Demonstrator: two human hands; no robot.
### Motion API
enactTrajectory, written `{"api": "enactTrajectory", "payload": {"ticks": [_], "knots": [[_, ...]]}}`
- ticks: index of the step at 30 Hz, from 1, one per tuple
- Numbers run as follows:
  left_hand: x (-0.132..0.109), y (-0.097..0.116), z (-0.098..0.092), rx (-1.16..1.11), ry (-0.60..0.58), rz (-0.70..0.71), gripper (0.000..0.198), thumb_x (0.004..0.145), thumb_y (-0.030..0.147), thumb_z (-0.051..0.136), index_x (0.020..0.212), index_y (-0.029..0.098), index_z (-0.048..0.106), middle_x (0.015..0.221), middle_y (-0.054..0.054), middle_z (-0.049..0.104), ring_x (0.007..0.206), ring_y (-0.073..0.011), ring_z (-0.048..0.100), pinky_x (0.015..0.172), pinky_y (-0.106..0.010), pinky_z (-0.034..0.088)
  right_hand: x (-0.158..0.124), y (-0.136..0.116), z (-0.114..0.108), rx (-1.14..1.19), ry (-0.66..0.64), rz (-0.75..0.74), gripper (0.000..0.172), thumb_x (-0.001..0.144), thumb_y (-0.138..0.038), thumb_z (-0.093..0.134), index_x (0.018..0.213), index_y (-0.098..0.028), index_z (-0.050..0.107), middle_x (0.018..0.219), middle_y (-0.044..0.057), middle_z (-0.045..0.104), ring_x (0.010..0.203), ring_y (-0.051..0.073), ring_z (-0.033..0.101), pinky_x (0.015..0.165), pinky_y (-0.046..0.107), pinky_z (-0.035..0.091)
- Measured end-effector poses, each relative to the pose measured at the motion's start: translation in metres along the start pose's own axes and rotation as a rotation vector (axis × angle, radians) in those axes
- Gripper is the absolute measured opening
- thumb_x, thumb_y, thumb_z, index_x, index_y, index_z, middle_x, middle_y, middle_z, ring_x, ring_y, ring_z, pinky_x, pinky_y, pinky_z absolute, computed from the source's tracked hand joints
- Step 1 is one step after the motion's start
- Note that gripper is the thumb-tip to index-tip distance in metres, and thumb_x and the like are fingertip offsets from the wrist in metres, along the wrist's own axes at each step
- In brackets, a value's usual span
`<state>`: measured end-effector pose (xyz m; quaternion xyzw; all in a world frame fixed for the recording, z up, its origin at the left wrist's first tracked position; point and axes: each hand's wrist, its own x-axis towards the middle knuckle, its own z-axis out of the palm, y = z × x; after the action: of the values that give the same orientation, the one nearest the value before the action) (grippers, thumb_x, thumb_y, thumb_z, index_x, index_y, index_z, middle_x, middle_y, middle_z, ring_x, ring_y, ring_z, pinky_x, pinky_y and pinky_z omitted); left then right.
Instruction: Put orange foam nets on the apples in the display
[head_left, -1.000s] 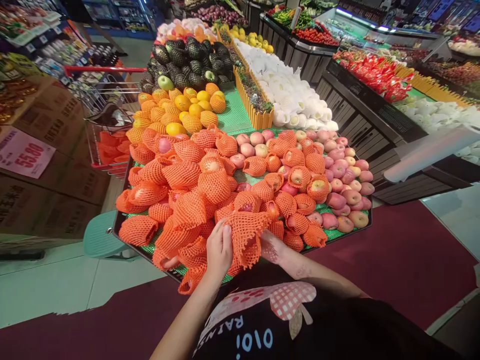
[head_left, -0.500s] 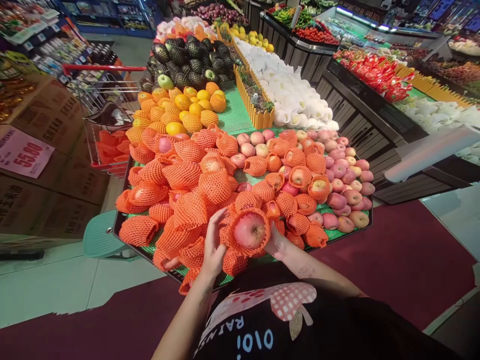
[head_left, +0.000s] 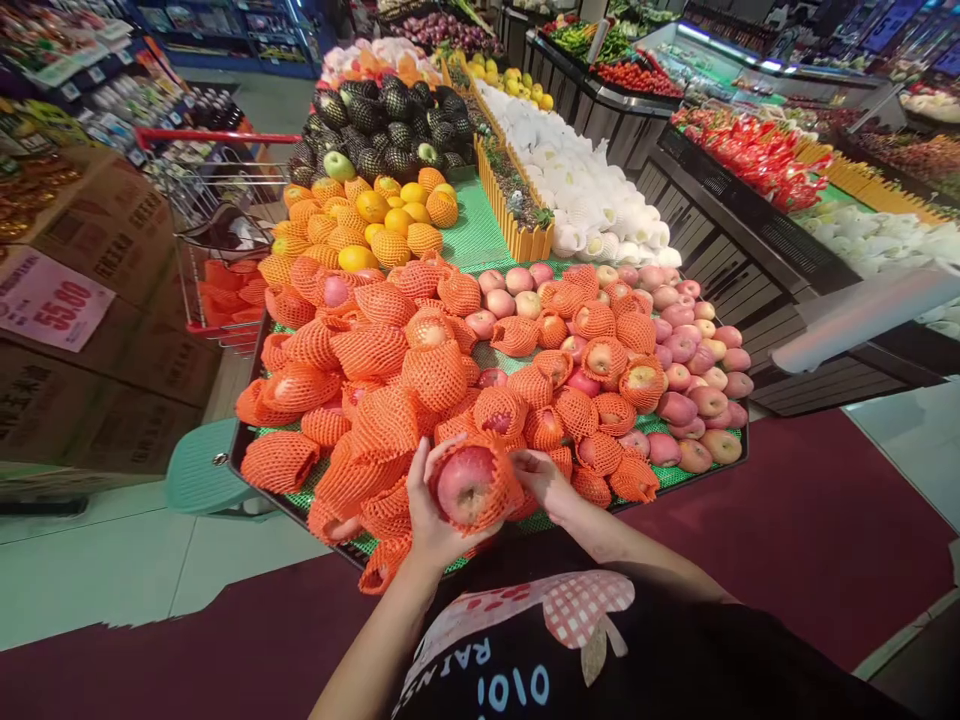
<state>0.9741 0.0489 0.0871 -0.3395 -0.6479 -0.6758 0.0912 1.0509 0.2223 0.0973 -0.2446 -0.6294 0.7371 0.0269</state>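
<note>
A red apple [head_left: 466, 484] sits in an orange foam net sleeve [head_left: 504, 488], its end with the small hollow facing up towards me. My left hand [head_left: 429, 515] is closed around the sleeved apple from the left and below. On the other side, the bent fingers of my right hand [head_left: 546, 487] pinch the sleeve's right edge. Just beyond my hands lies a heap of apples in orange foam nets [head_left: 375, 425]. Bare apples [head_left: 690, 400] fill the right end of the same display.
Behind the apples are oranges [head_left: 397, 215], dark netted fruit [head_left: 390, 120] and white-wrapped fruit [head_left: 592, 200]. A shopping cart [head_left: 217, 200] stands at the left, near stacked cartons [head_left: 135, 350] and a green stool [head_left: 199, 465]. A plastic bag roll [head_left: 862, 315] juts in from the right.
The apple has shifted slightly left and down and is tilted differently. My left hand now wraps further under it, while my right hand has come round to the sleeve's edge.
</note>
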Motion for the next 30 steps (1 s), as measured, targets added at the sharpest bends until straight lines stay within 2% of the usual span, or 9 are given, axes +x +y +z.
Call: {"api": "enactTrajectory", "payload": {"ticks": [3, 5, 9, 12, 14, 19, 23, 27, 30], "knots": [[0.003, -0.004, -0.013, 0.151, -0.111, 0.007, 0.126, 0.071, 0.042, 0.094, 0.167, 0.027, 0.014, 0.143, -0.019, 0.06, 0.132, -0.0375, 0.064, 0.109, -0.056, 0.054, -0.007, -0.021, -0.001, -0.119, 0.07, -0.173, 0.055, 0.084, -0.069, 0.074, 0.113, -0.023, 0.066, 0.117, 0.01, 0.072, 0.11, 0.026, 0.069, 0.103, 0.044, 0.054], [0.004, -0.007, -0.016, 0.241, -0.221, 0.057, 0.12, 0.077, 0.037, 0.09, 0.168, 0.027, 0.012, 0.146, -0.02, 0.06, 0.134, -0.0379, 0.063, 0.109, -0.056, 0.054, -0.014, -0.038, 0.003, -0.247, -0.081, -0.271, 0.068, 0.084, -0.065, 0.076, 0.135, -0.024, 0.057, 0.141, 0.013, 0.063, 0.129, 0.028, 0.062, 0.113, 0.046, 0.048], [0.006, -0.005, -0.008, 0.29, -0.257, 0.191, 0.113, 0.088, 0.031, 0.08, 0.17, 0.032, 0.003, 0.166, -0.023, 0.039, 0.149, -0.0396, 0.049, 0.112, -0.06, 0.052, -0.022, -0.054, 0.019, -0.567, -0.197, -0.295, 0.123, 0.047, -0.049, 0.104, 0.15, -0.022, 0.042, 0.154, 0.02, 0.052, 0.143, 0.039, 0.05, 0.121, 0.056, 0.04], [0.012, 0.001, -0.006, 0.219, -0.245, 0.184, 0.118, 0.091, 0.023, 0.076, 0.167, 0.04, -0.011, 0.177, -0.021, 0.008, 0.154, -0.0383, 0.041, 0.113, -0.057, 0.051, -0.01, -0.054, 0.022, -0.608, -0.105, -0.295, 0.105, 0.055, -0.044, 0.1, 0.143, -0.021, 0.048, 0.144, 0.018, 0.06, 0.135, 0.038, 0.058, 0.117, 0.057, 0.045], [0.019, 0.002, -0.016, 0.227, -0.24, 0.141, 0.125, 0.087, 0.024, 0.081, 0.167, 0.038, -0.014, 0.178, -0.022, 0.003, 0.156, -0.039, 0.038, 0.116, -0.057, 0.047, 0.009, -0.058, 0.014, -0.575, -0.044, -0.324, 0.093, 0.063, -0.046, 0.095, 0.141, -0.023, 0.051, 0.142, 0.015, 0.062, 0.134, 0.037, 0.059, 0.116, 0.056, 0.046], [0.028, -0.02, -0.059, 0.646, 0.032, -0.024, 0.092, 0.088, 0.033, 0.077, 0.165, 0.021, 0.029, 0.173, -0.024, 0.02, 0.16, -0.0453, 0.02, 0.127, -0.067, 0.023, 0.08, -0.094, -0.031, -0.582, 0.408, -0.549, 0.089, 0.069, -0.048, 0.089, 0.143, -0.019, 0.049, 0.145, 0.017, 0.059, 0.135, 0.033, 0.058, 0.118, 0.048, 0.045], [0.019, -0.043, -0.076, 0.949, 0.055, -0.313, 0.069, 0.087, 0.047, 0.073, 0.143, 0.01, 0.059, 0.166, -0.03, 0.033, 0.155, -0.054, 0.022, 0.12, -0.074, 0.026, 0.132, -0.124, -0.073, -0.934, 0.781, -0.516, 0.093, 0.073, -0.037, 0.086, 0.15, -0.013, 0.038, 0.15, 0.023, 0.054, 0.137, 0.036, 0.054, 0.114, 0.049, 0.043], [0.014, -0.052, -0.077, 1.018, 0.023, -0.372, 0.038, 0.091, 0.04, 0.066, 0.12, 0.016, 0.071, 0.151, -0.022, 0.055, 0.149, -0.0474, 0.036, 0.115, -0.067, 0.036, 0.17, -0.129, -0.099, -1.404, 0.676, -0.308, 0.081, 0.072, -0.031, 0.09, 0.141, -0.012, 0.052, 0.139, 0.023, 0.064, 0.136, 0.042, 0.049, 0.112, 0.053, 0.039], [0.019, -0.052, -0.079, 0.982, 0.102, -0.282, 0.02, 0.093, 0.035, 0.062, 0.101, 0.02, 0.072, 0.135, -0.017, 0.068, 0.14, -0.0423, 0.049, 0.11, -0.061, 0.043, 0.187, -0.126, -0.103, -1.497, 0.583, -0.19, 0.083, 0.075, -0.033, 0.09, 0.145, -0.011, 0.053, 0.144, 0.024, 0.06, 0.141, 0.043, 0.043, 0.115, 0.056, 0.035]]}}
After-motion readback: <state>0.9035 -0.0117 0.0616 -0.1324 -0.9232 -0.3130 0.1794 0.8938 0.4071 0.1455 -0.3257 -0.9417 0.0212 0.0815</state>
